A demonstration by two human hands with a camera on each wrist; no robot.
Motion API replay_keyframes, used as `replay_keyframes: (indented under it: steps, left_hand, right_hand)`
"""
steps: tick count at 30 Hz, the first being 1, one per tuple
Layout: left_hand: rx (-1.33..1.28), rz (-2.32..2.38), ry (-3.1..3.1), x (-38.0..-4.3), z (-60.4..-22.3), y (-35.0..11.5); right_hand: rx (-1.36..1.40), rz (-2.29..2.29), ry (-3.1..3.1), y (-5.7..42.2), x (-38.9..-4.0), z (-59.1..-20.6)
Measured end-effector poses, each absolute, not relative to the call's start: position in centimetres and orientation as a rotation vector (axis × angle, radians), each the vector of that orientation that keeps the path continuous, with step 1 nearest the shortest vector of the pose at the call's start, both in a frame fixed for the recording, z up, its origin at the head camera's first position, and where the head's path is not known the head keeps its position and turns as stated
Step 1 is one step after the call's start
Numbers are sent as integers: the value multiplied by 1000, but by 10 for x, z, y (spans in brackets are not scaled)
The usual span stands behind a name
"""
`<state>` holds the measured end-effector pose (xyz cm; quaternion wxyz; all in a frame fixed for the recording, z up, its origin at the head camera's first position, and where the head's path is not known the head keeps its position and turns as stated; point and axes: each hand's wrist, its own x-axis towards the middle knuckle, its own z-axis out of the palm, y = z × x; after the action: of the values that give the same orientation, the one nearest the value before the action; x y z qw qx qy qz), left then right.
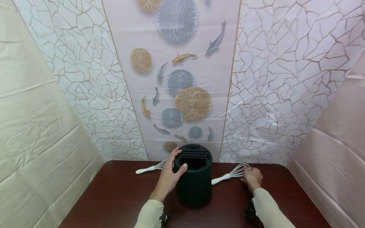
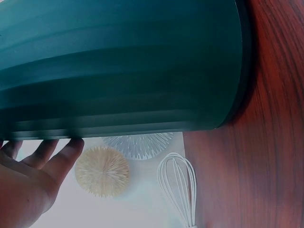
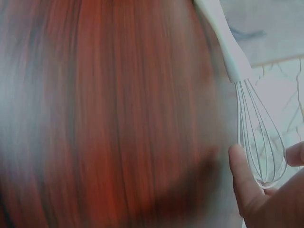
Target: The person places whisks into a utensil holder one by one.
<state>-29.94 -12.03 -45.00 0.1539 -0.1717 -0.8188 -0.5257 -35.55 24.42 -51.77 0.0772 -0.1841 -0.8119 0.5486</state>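
A dark green cylindrical utensil holder (image 1: 194,186), with a slotted top and a wide opening, stands upright on the table. My left hand (image 1: 168,180) holds its upper left side, thumb at the front rim and fingers spread along the far side. In the left wrist view, those fingertips (image 2: 71,146) press against the ribbed wall. To the right lies a whisk (image 1: 228,178) with a white handle pointing left toward the holder. My right hand (image 1: 252,177) pinches the end of its wire loops, with thumb and fingers on either side in the right wrist view.
Another white-handled whisk (image 1: 146,170) lies behind and left of the holder, its wire head partly hidden by my left hand. The dark red wooden table (image 1: 108,196) ends at a patterned cloth backdrop (image 1: 182,133), with plain cloth on both sides.
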Motion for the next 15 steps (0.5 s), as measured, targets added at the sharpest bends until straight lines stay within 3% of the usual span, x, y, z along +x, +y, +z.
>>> replay_keyframes:
  steps: [15]
  left_hand:
    - [-481,-1496,-2361,-301,-452,-122]
  right_hand:
    - [-260,1479,-2627,257,-359,-524]
